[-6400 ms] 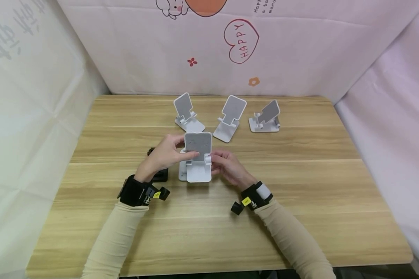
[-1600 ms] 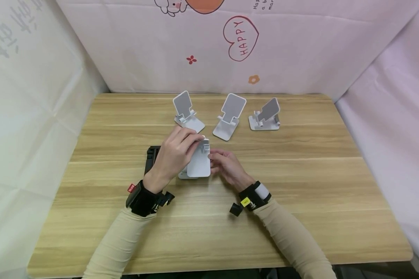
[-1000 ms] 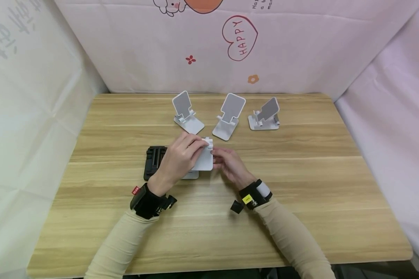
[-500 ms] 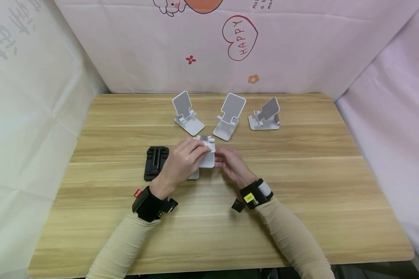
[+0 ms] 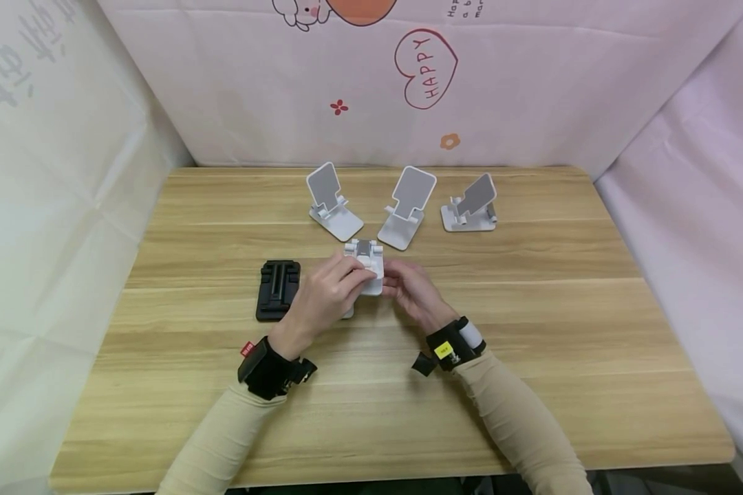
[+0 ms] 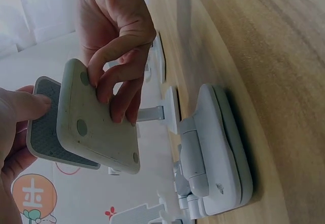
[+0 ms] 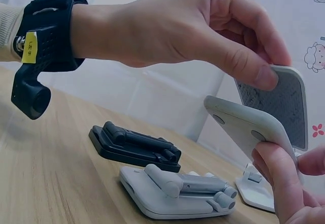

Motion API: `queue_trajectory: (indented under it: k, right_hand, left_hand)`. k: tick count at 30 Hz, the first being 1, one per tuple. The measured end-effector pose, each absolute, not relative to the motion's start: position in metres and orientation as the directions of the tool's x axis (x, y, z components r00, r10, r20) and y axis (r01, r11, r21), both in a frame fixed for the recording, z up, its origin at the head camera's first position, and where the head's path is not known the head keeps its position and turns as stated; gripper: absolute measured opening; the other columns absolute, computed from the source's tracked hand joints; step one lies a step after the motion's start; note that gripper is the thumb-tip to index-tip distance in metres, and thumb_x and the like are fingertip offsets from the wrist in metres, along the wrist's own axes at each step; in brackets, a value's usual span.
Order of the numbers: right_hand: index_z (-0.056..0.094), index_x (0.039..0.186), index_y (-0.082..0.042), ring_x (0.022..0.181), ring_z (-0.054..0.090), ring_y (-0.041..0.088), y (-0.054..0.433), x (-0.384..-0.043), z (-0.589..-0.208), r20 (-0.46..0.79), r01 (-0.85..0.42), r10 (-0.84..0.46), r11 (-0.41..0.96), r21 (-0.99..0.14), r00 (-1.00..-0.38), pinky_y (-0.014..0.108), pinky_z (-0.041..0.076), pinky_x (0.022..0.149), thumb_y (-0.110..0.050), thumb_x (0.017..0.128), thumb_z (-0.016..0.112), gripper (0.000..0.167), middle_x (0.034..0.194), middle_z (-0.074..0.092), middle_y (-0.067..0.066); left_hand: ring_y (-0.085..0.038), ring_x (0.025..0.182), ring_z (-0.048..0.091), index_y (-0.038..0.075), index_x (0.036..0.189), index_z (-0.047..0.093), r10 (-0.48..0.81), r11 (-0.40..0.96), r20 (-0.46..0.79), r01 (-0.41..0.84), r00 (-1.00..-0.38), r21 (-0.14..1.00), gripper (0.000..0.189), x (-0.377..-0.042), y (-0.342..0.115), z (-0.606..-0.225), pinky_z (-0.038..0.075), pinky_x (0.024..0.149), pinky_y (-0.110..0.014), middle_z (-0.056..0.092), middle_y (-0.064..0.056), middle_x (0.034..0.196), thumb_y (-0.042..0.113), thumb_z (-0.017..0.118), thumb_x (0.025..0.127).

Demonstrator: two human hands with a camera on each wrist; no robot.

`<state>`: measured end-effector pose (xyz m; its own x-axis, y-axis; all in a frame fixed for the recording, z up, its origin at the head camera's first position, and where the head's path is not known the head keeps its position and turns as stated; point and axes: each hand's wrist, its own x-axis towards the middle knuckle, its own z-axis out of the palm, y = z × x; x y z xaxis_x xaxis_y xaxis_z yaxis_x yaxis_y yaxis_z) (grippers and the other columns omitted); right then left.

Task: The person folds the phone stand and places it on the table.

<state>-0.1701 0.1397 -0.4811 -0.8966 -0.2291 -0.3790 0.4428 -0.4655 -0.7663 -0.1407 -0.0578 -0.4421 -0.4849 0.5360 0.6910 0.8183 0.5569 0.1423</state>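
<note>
Beige sleeves (image 5: 514, 419) meet black camera wristbands (image 5: 261, 370).

A wood-grain table (image 5: 532, 344) stretches before you, backed by a pale printed cloth (image 5: 532, 89) where a red heart (image 5: 427, 69) reads "HAPPY" above an orange flower (image 5: 450, 141); a white sheet (image 5: 68, 192) hangs to your left.

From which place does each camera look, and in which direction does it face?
Head: worn on the head, facing forward and down over the table; left hand, right hand and sleeves show.
Left wrist: worn there, facing the held stand, picture turned sideways; left hand at left edge, right hand at top.
Right wrist: worn there, facing the held stand; right fingers at lower right, left hand above.
Shared: both wrist views show the held stand and the folded white stand.
</note>
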Motion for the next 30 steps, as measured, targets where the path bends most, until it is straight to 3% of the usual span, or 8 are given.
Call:
queue_trajectory:
  k: [9, 17, 24, 30]
  right_hand:
    - [0.070, 0.095, -0.003, 0.064, 0.070, 0.011, 0.141, -0.170, -0.480, -0.384, 0.447, -0.229, -0.455, -0.770, -0.895, 0.016, 0.059, 0.056, 0.001, 0.105, 0.045, 0.027, 0.077, 0.074, 0.008]
    - [0.074, 0.094, -0.008, 0.070, 0.073, 0.013, 0.142, -0.172, -0.484, -0.380, 0.448, -0.238, -0.414, -0.793, -0.894, 0.019, 0.061, 0.060, -0.001, 0.106, 0.047, 0.030, 0.085, 0.076, 0.007]
    - [0.073, 0.105, -0.005, 0.077, 0.075, 0.015, 0.145, -0.173, -0.485, -0.377, 0.443, -0.232, -0.424, -0.790, -0.896, 0.020, 0.061, 0.063, -0.003, 0.106, 0.050, 0.023, 0.090, 0.078, 0.008]
    - [0.060, 0.131, 0.006, 0.077, 0.075, 0.014, 0.148, -0.175, -0.488, -0.381, 0.442, -0.225, -0.413, -0.796, -0.897, 0.018, 0.060, 0.062, -0.004, 0.107, 0.049, 0.029, 0.091, 0.079, 0.008]
  left_hand:
    - [-0.020, 0.088, 0.064, 0.004, 0.101, 0.078, 0.541, 0.563, 0.679, 0.814, -0.496, 0.146, 0.013, -0.139, -0.057, -0.447, 0.058, 0.076, -0.028, 0.070, -0.006, 0.099, 0.003, 0.079, 0.089]
    - [-0.020, 0.089, 0.065, 0.006, 0.102, 0.078, 0.553, 0.563, 0.676, 0.817, -0.487, 0.128, 0.015, -0.138, -0.058, -0.449, 0.058, 0.080, -0.030, 0.071, -0.006, 0.100, 0.004, 0.080, 0.088]
    - [-0.023, 0.097, 0.066, 0.003, 0.106, 0.076, 0.467, 0.483, 0.701, 0.820, -0.538, 0.308, 0.020, -0.143, -0.062, -0.445, 0.059, 0.087, -0.033, 0.070, -0.010, 0.105, 0.012, 0.077, 0.088]
    - [-0.027, 0.103, 0.067, 0.002, 0.109, 0.075, 0.323, 0.452, 0.711, 0.762, -0.624, 0.464, 0.021, -0.152, -0.066, -0.441, 0.059, 0.091, -0.038, 0.071, -0.013, 0.109, 0.015, 0.071, 0.092]
